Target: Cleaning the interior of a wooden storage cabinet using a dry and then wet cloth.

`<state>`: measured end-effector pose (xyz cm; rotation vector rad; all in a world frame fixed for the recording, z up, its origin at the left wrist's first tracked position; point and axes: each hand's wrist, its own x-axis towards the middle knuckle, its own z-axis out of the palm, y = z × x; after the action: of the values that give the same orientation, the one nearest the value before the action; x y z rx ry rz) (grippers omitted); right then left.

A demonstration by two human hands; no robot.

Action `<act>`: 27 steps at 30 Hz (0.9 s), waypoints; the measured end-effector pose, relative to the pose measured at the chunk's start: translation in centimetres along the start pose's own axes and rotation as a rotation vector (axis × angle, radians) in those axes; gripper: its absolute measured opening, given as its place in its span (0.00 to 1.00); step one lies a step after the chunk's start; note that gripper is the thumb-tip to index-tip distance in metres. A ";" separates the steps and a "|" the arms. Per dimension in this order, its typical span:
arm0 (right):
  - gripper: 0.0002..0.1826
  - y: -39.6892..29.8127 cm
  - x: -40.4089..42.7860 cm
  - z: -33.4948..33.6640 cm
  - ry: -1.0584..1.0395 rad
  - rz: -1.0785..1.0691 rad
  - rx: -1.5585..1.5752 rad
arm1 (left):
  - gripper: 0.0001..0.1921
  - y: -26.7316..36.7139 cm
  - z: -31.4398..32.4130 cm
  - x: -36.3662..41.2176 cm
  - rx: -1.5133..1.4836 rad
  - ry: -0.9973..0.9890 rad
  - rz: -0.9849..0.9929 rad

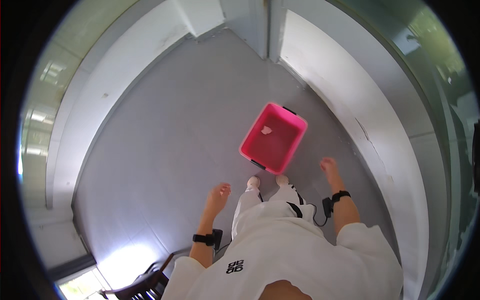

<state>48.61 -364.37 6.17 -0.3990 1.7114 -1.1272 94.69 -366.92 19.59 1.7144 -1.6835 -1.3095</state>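
A pink plastic tub (273,139) with black handles at its two short ends stands on the grey floor just in front of my shoes. A small pale pink scrap (266,130) lies inside it, and I cannot tell what it is made of. My left hand (219,195) hangs to the left of my legs, empty, its fingers loosely bent and apart from the tub. On the right, my right hand (330,167) is held in the air beside the tub without touching it. Its fingers are curled and blurred, and nothing shows in them.
White low walls (360,93) with glass above curve along both sides. A grey door frame (268,30) meets the floor ahead. Behind me at the lower left is a dark wooden chair (150,281). Black straps with small devices (327,207) and cables are on my forearms.
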 end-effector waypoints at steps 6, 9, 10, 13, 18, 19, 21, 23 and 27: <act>0.09 12.3 -12.0 -11.2 0.266 0.276 -0.020 | 0.09 0.3 -1.8 5.8 0.192 -0.157 0.164; 0.04 9.2 -20.8 -7.5 0.457 0.513 0.148 | 0.09 -0.3 -2.0 6.3 0.219 -0.178 0.180; 0.05 10.3 -22.7 -8.1 0.474 0.523 0.166 | 0.09 0.4 -1.2 6.4 0.221 -0.225 0.201; 0.06 11.1 -26.9 -7.8 0.509 0.494 0.217 | 0.10 2.8 1.6 5.2 0.212 -0.369 0.230; 0.07 14.6 -31.5 -8.8 0.528 0.333 0.365 | 0.10 7.4 9.2 1.7 0.459 -0.626 0.453; 0.06 15.0 -32.6 -9.2 0.550 0.355 0.392 | 0.10 8.3 10.9 0.7 0.533 -0.697 0.497; 0.06 17.8 -35.3 -10.7 0.555 0.345 0.466 | 0.10 7.9 15.3 -0.2 0.565 -0.745 0.692; 0.05 22.3 -39.1 -12.5 0.618 0.346 0.578 | 0.09 8.5 19.8 -2.1 0.585 -0.835 0.908; 0.01 29.6 -46.8 -16.1 0.709 0.441 0.620 | 0.08 13.8 25.9 -8.2 0.563 -0.970 0.914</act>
<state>62.21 -308.36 8.74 0.8132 1.7709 -1.4677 67.25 -353.71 21.10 0.1715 -3.0393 -1.2719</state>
